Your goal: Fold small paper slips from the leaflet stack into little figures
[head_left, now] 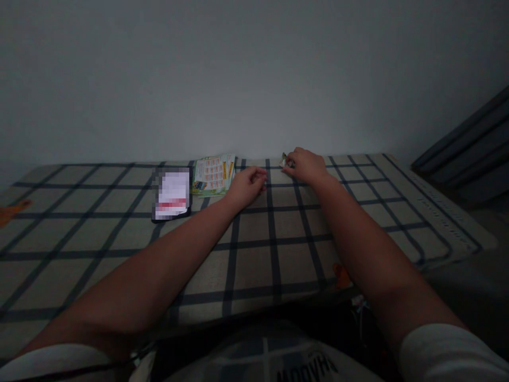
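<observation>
Here, the right hand pinches a small crumpled scrap at two o'clock from the relaxed, released left hand; a leaflet bears illegible print; six o'clock's fabric, upside down, seemingly reads "SHADOW".

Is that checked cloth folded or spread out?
Spread out: the checked cloth lies broad and mostly flat, its dark grid reaching well past the printed papers on both sides.

The head camera looks forward and down over the checked cloth.
</observation>
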Available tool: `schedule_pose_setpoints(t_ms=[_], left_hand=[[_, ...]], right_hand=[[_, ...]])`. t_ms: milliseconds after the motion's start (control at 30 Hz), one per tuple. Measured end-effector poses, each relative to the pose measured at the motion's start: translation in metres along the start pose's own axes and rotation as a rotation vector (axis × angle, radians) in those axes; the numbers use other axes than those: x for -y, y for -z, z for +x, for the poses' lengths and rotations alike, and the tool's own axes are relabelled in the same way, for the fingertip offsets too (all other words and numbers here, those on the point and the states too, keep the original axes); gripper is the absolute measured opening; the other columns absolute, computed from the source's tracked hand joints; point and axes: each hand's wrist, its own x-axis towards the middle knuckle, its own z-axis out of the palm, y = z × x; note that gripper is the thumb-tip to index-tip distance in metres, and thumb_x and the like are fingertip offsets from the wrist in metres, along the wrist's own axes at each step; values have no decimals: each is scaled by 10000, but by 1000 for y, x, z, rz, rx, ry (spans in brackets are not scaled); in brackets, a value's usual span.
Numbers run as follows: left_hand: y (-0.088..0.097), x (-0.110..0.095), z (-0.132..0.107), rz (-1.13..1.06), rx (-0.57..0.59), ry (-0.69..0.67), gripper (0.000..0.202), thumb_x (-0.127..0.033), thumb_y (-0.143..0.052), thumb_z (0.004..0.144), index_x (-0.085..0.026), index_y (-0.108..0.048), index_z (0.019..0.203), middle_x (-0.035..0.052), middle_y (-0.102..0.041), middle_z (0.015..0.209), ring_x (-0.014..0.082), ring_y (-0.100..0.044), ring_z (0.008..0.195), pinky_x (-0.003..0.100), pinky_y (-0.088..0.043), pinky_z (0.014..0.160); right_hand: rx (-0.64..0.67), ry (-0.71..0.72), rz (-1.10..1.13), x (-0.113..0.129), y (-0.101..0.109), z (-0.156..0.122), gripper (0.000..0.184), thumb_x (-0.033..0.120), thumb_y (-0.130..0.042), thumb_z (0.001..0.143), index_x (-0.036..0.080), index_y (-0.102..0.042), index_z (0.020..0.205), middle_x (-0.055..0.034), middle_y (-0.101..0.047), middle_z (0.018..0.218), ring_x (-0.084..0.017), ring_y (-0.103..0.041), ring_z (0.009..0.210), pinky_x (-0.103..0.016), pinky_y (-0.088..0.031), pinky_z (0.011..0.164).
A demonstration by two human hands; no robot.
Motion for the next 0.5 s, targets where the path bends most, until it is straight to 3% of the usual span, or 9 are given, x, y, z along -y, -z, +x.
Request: schedule_pose_setpoints(t_ms=[100,167,333,400,500], left_hand=[[1,-7,-5,303,-4,-188,209,-219,-565,930,-178,-723,1060,60,-767,937,177,-710,792,304,-558,763],[5,-17,-8,548,-55,-230,237,-231,-560,929,-188,-746,1068,80,-769,961,222,-709,891,345,-546,836],[37,-33,-7,996,-271,-99,359,-305,-536,938,-169,-723,1212,179,-687,1234,346,-653,1114,444,-528,899],[53,-31,-4,1096,-277,-5,417,-362,-515,944,-114,-724,1206,238,-654,1267,393,-626,1152,477,-526,908],[69,-25,0,1193,-179,158,568,-506,-471,954,-38,-743,1126,305,-667,1199,447,-616,1159,503,-528,905]], right_hand=[[-120,33,50,9,6,-3,296,445,-637,967,205,-730,1114,-101,-710,1173,-258,-666,1002,-307,-383,671],[-170,91,89,18,7,-4,278,424,-579,1003,209,-727,1098,-86,-716,1142,-241,-663,983,-307,-362,665],[-120,245,231,39,-7,-5,253,337,-534,1010,211,-723,1123,-71,-732,1123,-211,-646,944,-305,-345,681],[-69,297,276,44,-15,-4,229,308,-563,986,218,-733,1111,-59,-739,1104,-211,-644,948,-302,-343,694],[8,352,317,50,-23,-4,229,293,-562,985,198,-742,1090,-71,-744,1070,-208,-640,936,-301,-355,730]])
